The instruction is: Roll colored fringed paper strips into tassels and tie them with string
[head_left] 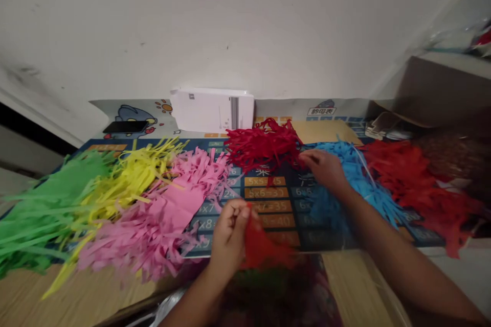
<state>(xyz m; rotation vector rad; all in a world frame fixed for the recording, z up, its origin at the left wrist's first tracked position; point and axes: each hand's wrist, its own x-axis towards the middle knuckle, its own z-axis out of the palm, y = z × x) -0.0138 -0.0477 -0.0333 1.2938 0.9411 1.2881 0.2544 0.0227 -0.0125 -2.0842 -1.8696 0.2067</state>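
My left hand (232,230) pinches the top of a red-orange paper piece (264,245), which hangs blurred over the table's front edge. Farther right, my right hand (324,166) has its fingers pressed together at the right end of a dark red heap of paper strips (264,144); whether it grips a strip is too small to tell. Blue fringed paper (360,173) lies beside and partly behind my right hand. Pink fringed paper (180,204) spreads to the left of my left hand.
Yellow (130,179) and green (57,204) fringes lie left, a red fringe (414,179) right. A white box (213,110) and a black phone (126,126) are at the wall. A cardboard box (441,87) stands back right.
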